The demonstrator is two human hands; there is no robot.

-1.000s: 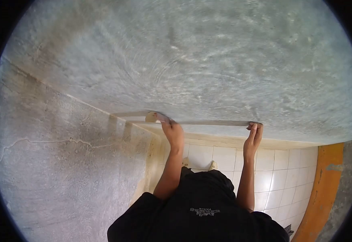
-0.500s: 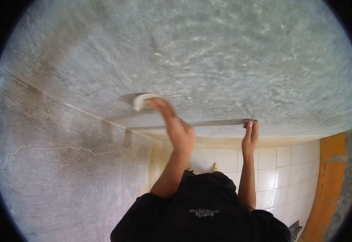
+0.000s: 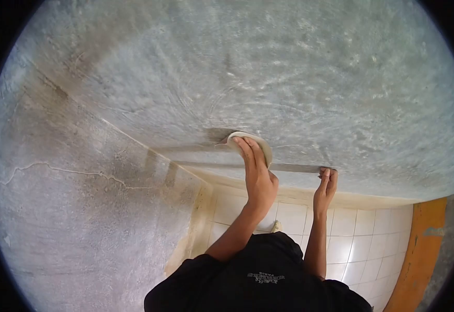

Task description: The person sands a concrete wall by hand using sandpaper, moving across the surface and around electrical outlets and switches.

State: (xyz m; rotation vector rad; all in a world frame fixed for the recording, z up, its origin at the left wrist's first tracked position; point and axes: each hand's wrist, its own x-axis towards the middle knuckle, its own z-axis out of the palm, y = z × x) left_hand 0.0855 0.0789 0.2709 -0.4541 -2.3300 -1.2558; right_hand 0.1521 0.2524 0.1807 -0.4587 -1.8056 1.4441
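My left hand presses a pale, thin, curved sheet against the grey plastered wall, with its fingers spread over the sheet. Further right, my right hand touches the same wall with its fingers bent together. Whatever may be between those fingertips is too small to make out. Dark shadows of both hands stretch left across the wall.
A second grey wall with a long crack meets the first at a corner on the left. White floor tiles lie below, beside an orange strip at the right. A black shirt shows at the bottom.
My left hand has moved right and slightly down in view with the pale sheet, nearer to my right hand. The right hand appears slightly lower, as the view has shifted.
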